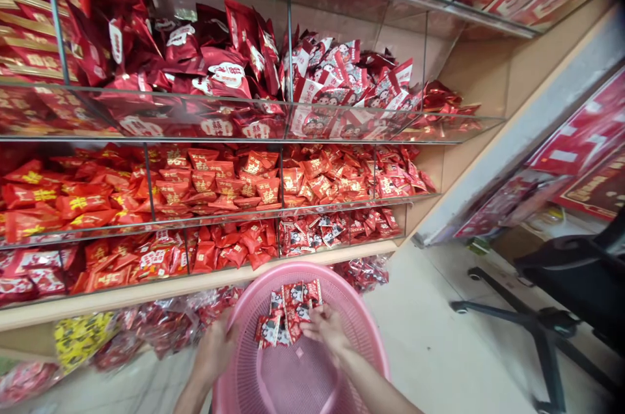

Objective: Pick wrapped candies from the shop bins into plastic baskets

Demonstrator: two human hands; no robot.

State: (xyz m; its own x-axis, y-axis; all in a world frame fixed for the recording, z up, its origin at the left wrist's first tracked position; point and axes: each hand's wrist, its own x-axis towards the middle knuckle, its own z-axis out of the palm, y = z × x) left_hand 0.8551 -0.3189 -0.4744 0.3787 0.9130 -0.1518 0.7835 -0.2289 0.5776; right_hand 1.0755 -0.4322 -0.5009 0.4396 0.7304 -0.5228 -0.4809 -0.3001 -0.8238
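A pink perforated plastic basket (375,349) is in front of me at the bottom of the view, below the shelf. Inside it, toward the far side, lies a small pile of red snack packets (286,311) with black-and-white pictures. My left hand (217,344) is at the basket's left rim, thumb toward the inside, and looks closed around it, though motion blurs it. Reaching in over the right side, my right hand (327,331) has its fingers apart at the right edge of the pile, touching or very near the packets. Nothing clearly shows in its grasp.
Tiered shelves with glass dividers (288,43) hold red packets of several designs. Bagged goods (161,326) and a yellow bag (83,339) lie under the lowest shelf board (146,293). To the right are a black swivel chair (576,258) and pale floor tiles (430,323).
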